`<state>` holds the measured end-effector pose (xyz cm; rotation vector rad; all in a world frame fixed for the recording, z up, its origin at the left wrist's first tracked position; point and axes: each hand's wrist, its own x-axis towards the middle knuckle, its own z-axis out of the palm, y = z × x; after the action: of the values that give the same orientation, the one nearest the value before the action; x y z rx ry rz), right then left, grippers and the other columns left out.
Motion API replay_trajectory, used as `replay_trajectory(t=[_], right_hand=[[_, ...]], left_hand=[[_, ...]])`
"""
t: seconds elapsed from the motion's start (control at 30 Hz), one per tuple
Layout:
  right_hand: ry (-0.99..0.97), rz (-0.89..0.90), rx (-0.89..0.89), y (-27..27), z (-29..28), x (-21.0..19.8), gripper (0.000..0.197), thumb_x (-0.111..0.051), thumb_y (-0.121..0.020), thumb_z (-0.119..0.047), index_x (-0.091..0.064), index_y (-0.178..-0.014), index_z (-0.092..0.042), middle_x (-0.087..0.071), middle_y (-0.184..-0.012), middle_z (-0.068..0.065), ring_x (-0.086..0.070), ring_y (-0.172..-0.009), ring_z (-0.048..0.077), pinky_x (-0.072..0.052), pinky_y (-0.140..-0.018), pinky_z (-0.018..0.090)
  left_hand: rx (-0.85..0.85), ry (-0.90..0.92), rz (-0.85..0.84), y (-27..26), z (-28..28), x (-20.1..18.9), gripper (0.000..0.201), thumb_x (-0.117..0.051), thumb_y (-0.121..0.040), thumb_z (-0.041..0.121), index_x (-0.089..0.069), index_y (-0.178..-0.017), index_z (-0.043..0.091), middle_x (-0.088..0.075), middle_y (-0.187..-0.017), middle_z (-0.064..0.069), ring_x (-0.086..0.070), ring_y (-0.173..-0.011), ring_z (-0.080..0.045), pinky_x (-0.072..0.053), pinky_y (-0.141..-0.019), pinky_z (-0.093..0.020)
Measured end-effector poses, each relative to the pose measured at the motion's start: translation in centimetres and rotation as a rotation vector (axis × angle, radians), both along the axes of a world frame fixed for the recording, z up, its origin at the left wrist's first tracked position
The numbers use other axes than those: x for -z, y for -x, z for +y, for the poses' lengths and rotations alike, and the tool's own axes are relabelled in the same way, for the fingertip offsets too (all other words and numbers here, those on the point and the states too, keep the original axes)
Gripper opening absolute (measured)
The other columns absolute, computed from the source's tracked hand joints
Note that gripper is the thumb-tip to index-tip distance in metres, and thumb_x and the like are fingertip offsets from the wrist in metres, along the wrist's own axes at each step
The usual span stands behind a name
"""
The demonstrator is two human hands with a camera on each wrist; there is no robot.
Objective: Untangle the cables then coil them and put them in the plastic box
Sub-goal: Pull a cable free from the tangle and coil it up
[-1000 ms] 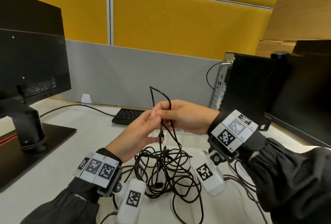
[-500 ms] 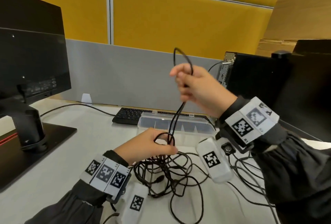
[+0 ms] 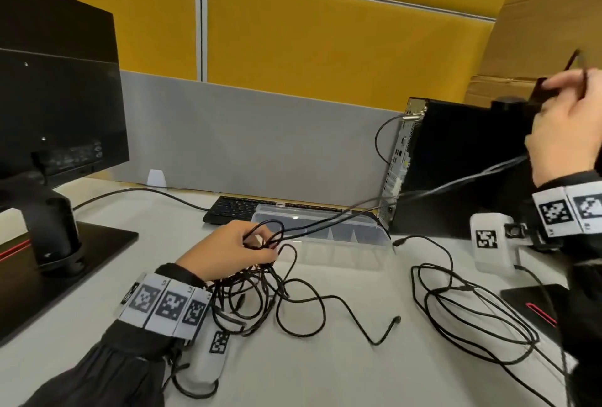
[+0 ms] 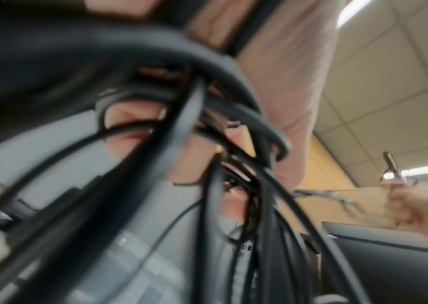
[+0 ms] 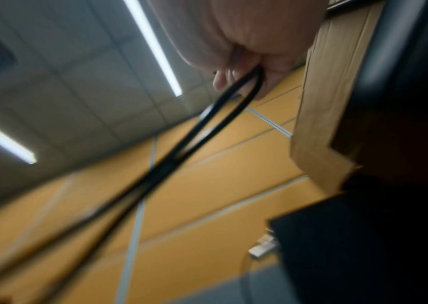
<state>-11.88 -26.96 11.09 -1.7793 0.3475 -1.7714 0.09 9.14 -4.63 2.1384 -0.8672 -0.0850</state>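
Note:
A tangle of thin black cables (image 3: 257, 296) lies on the white desk in front of me. My left hand (image 3: 234, 250) presses down on its top and grips several strands (image 4: 187, 127). My right hand (image 3: 566, 126) is raised far to the right and pinches a doubled loop of black cable (image 5: 236, 92); the two strands (image 3: 439, 186) run taut from it down to the left hand. A clear plastic box (image 3: 325, 227) stands open just behind the tangle. A second loose bundle of black cable (image 3: 469, 312) lies on the desk at the right.
A black monitor (image 3: 55, 107) on its stand is at the left, a keyboard (image 3: 234, 209) behind the box, a black desktop computer (image 3: 456, 162) at the right rear, and a cardboard box (image 3: 540, 28) above it. Grey and yellow partition panels close off the back.
My right hand has pulled the cable loop up and far to the right, drawing two strands taut out of the tangle. My left hand dropped onto the tangle and holds it down.

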Motion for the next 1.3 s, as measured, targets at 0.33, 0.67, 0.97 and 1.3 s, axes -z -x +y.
replay_trajectory(t=[0.33, 0.67, 0.97, 1.3], right_hand=[[0.403, 1.02, -0.563, -1.4, 11.3, 9.1, 0.041, -0.051, -0.075, -0.062, -0.059, -0.107, -0.037, -0.064, -0.101, -0.013, -0.059, -0.094, 0.0, -0.05, -0.086, 0.026], [0.513, 1.19, -0.678, -4.7, 17.5, 12.4, 0.054, -0.055, -0.078, -0.064, -0.052, -0.121, -0.032, -0.055, -0.127, -0.011, -0.049, -0.117, 0.005, -0.044, -0.1, 0.035], [0.861, 1.209, -0.316, -4.0, 16.7, 11.0, 0.051, -0.037, -0.085, -0.065, -0.042, -0.127, -0.038, -0.051, -0.106, -0.003, -0.053, -0.088, 0.015, -0.047, -0.073, 0.029], [0.355, 0.848, -0.531, -1.4, 12.5, 5.0, 0.048, -0.035, -0.092, -0.05, -0.059, -0.069, -0.015, -0.048, -0.058, -0.002, -0.042, -0.049, 0.011, -0.037, -0.048, 0.016]], left_hand=[[-0.04, 0.059, -0.101, 0.5, -1.0, 0.1, 0.014, -0.055, -0.091, 0.035, -0.057, -0.077, 0.035, -0.052, -0.064, 0.012, -0.049, -0.059, 0.009, -0.032, -0.054, -0.012], [-0.026, 0.24, -0.158, 0.7, -0.9, -0.1, 0.014, -0.061, -0.088, 0.024, -0.066, -0.091, 0.037, -0.068, -0.082, 0.021, -0.06, -0.083, 0.005, -0.043, -0.071, -0.01], [0.096, 0.252, -0.149, 1.8, -1.1, -0.8, 0.024, -0.068, -0.082, 0.026, -0.061, -0.093, 0.045, -0.063, -0.084, 0.039, -0.058, -0.085, 0.014, -0.041, -0.071, -0.005], [0.019, 0.012, -0.102, -0.1, -0.6, 0.5, 0.019, -0.062, -0.085, 0.039, -0.068, -0.079, 0.022, -0.062, -0.071, 0.009, -0.055, -0.065, -0.002, -0.039, -0.063, -0.015]])
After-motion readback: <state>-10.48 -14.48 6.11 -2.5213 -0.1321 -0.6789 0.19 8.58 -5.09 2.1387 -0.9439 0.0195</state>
